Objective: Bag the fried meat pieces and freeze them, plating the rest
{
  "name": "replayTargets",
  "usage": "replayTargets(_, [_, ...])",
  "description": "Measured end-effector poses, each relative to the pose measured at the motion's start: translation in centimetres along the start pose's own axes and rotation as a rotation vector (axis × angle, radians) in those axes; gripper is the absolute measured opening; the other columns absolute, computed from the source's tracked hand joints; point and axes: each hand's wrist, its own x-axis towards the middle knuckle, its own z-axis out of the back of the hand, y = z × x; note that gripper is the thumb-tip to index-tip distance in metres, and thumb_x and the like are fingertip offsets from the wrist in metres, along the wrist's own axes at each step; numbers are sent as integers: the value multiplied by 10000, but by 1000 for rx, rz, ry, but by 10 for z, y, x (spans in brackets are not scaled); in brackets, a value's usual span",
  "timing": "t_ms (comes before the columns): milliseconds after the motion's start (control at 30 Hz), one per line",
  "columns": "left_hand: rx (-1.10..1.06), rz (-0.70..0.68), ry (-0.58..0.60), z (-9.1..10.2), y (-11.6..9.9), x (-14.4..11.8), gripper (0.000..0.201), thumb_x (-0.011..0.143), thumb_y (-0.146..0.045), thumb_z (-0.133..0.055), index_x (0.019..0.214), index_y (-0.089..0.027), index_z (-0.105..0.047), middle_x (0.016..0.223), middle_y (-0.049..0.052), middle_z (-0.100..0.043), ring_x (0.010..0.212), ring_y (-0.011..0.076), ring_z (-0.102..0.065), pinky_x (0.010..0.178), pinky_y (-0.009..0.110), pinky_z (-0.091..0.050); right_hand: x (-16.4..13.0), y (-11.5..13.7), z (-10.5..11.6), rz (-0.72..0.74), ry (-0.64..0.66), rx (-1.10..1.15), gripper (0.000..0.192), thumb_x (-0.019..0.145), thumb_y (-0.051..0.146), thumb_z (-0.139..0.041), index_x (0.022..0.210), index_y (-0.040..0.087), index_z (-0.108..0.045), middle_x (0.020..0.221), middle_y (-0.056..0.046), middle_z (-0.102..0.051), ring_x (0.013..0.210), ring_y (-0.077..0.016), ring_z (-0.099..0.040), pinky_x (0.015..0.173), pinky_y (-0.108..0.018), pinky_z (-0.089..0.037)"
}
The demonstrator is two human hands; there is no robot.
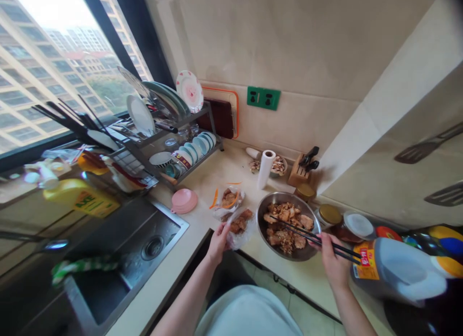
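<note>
My left hand [218, 243] is closed on the edge of a clear plastic bag [237, 239] with pieces of brown meat inside, at the counter's front edge. Just behind it lies a second bag [228, 198] with an orange strip, also holding meat. In my right hand [333, 260] is a pair of black chopsticks [307, 235], their tips over the meat pieces [285, 222] in a steel bowl [263, 238]. Whether the tips grip a piece, I cannot tell. The bowl stands to the right of the bags.
A sink [177, 221] lies at the left, with a pink lid-like dish [184, 201] beside it. Behind stands a dish rack [213, 115]. A white roll [266, 169], knife block [299, 171], jars [330, 214] and a large plastic jug [405, 266] line the back and right.
</note>
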Motion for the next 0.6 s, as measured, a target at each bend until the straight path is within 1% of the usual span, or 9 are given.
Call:
replayTargets(67, [20,1,-2,-1,-1,0,501,684,-532,-712,1031,-185,-613,638,-28,-571,474,104,-484,446,225,-390,2,-1,9,-3,2,-20,437,748,631,-659,767,195,-643,695,-73,-721,546,-218,-682,499,-318,-587])
replayTargets(133, [28,-1,-4,-1,-2,1,501,685,-537,-709,1030,-186,-612,626,-31,-567,458,100,-470,438,225,-384,3,-2,13,0,6,-28,433,752,625,-661,768,193,-642,687,-73,-716,539,-214,-678,498,-315,-582])
replayTargets(300, [30,5,9,-2,-3,3,516,677,-554,-709,1025,-190,-597,627,-37,-573,463,97,-476,437,218,-391,2,4,11,38,-8,-5,396,778,590,-655,777,195,-630,693,-70,-709,547,-208,-672,499,-309,-575])
replayTargets(400, [26,0,4,-1,-2,5,541,652,-575,-720,1019,-199,-591,625,-48,-568,461,95,-477,430,213,-385,0,17,14,57,-41,1,392,771,588,-663,766,199,-618,674,-60,-698,516,-196,-656,479,-302,-564])
replayTargets(500, [12,-9,-10,-1,0,8,566,628,-596,-730,1015,-207,-592,608,-59,-558,432,87,-456,409,207,-356,-3,35,18,100,-94,24,427,735,604,-688,756,185,-612,636,-48,-677,474,-190,-634,466,-308,-554])
replayTargets(600, [-9,-17,-26,-2,1,11,587,612,-615,-733,1009,-206,-595,593,-61,-550,411,86,-444,393,206,-332,-9,51,12,142,-122,50,437,731,605,-690,759,175,-619,619,-44,-663,464,-192,-629,471,-315,-550])
